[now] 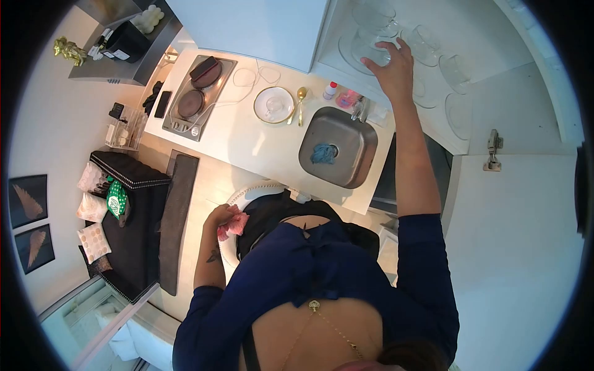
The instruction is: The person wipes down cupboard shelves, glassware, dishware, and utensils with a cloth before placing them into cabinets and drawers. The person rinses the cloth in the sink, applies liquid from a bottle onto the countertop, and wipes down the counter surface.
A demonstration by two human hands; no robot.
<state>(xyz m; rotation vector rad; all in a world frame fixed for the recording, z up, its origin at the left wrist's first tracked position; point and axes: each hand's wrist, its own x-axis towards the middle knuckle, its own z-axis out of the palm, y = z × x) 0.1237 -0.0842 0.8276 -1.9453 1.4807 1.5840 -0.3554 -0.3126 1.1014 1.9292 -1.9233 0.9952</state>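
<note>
My left hand [221, 216] hangs low at my side, closed around a crumpled pink cloth [233, 224]. My right hand [395, 69] reaches up into the cupboard, thumb and fingers curved at the side of a clear glass cup [366, 51]. Beneath that cup is a clear glass saucer [344, 54]. Other clear glass cups [426, 46] stand to the right on the same shelf. Behind my wrist and beside it are more glass saucers [458, 114], partly hidden.
The counter [244, 145] holds a sink [346, 172] with a blue cloth [323, 154], a gold-rimmed plate [265, 117] with a glass cup on it, a gold spoon [301, 102], bottles and a hob [197, 102]. An opened cupboard door [513, 247] stands at right.
</note>
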